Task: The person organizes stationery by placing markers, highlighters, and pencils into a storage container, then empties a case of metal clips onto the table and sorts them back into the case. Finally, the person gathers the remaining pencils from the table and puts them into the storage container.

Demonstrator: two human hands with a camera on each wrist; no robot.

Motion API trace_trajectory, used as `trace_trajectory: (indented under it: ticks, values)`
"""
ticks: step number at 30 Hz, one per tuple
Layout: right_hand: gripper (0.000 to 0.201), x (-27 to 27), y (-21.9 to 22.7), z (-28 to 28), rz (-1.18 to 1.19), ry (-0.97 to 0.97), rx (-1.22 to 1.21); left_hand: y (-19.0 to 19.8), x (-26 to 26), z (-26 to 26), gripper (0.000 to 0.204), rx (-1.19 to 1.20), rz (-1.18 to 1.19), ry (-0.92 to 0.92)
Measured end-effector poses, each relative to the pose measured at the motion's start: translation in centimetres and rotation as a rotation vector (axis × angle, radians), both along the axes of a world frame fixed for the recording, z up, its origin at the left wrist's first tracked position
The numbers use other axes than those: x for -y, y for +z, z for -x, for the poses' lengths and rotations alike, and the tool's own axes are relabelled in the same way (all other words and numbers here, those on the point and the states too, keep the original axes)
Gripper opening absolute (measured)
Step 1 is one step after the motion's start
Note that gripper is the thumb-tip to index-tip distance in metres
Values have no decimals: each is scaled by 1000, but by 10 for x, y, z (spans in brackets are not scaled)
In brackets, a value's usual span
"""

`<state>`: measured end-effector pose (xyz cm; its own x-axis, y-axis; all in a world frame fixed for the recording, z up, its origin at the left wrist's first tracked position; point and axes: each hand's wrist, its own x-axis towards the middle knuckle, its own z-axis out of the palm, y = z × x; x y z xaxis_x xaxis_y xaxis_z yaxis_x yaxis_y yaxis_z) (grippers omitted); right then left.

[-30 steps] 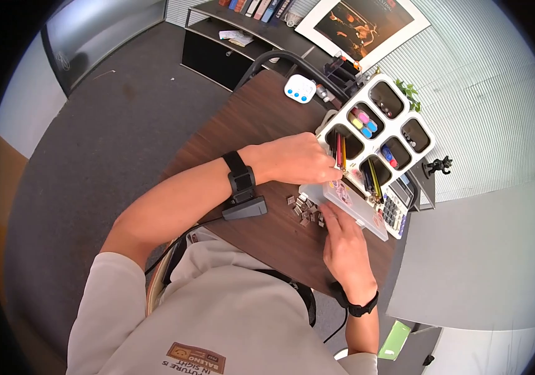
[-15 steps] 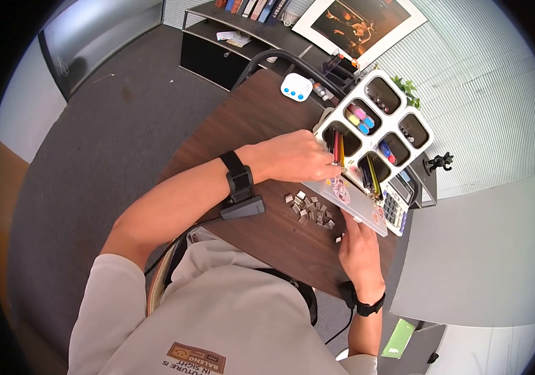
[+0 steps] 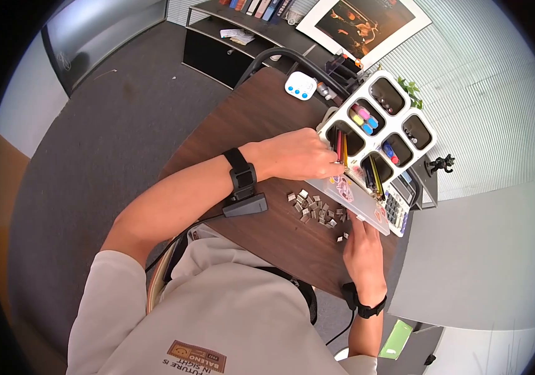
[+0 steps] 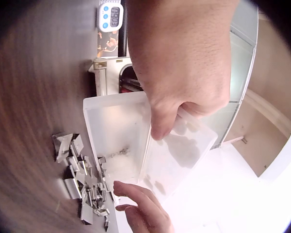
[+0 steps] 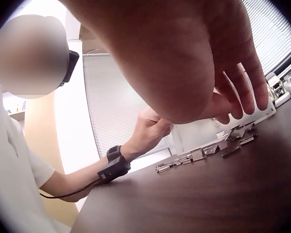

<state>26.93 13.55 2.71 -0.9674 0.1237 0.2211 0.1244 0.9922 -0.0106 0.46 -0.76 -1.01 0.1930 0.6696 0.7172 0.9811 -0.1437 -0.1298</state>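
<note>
My left hand (image 3: 305, 155) pinches the upper edge of a translucent plastic box (image 4: 117, 121), thumb over the rim. Its lid (image 3: 358, 199), decorated with pink and orange stickers, stands tilted up; the box's open side faces the table's near edge. Small silver metal clips (image 3: 310, 205) lie in a loose pile along the box's lower edge. My right hand (image 3: 364, 256) is at the box's right end, its fingertips partly hidden behind the lid. Its fingers (image 5: 247, 92) are extended and slightly spread beside the clips, with none held between them.
Behind the box stands a white organizer (image 3: 377, 128) with pens, highlighters and pencils. A calculator (image 3: 397, 211) leans to its right. A white timer (image 3: 300, 85) sits at the far left of the wooden table (image 3: 236, 112). Cables run from both wrist straps.
My right hand has moved from over the clips toward the box's right end, uncovering more of the pile. A few clips now lie farther right. My left hand stays on the box.
</note>
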Motion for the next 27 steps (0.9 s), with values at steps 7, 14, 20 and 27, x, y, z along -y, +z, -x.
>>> trace_trajectory:
  ticks: [7,14,20,27]
  values:
    - [41,-5,2,-8,21,-158,58,-1,-1,1,18,23,10,-18]
    - [42,-6,5,-7,35,-113,109,-2,-1,1,15,29,14,-1]
    - [36,-6,7,-10,35,-172,53,-3,-3,0,16,35,14,-17]
    - [30,-6,6,-5,39,-84,7,-2,-1,0,17,35,34,-1]
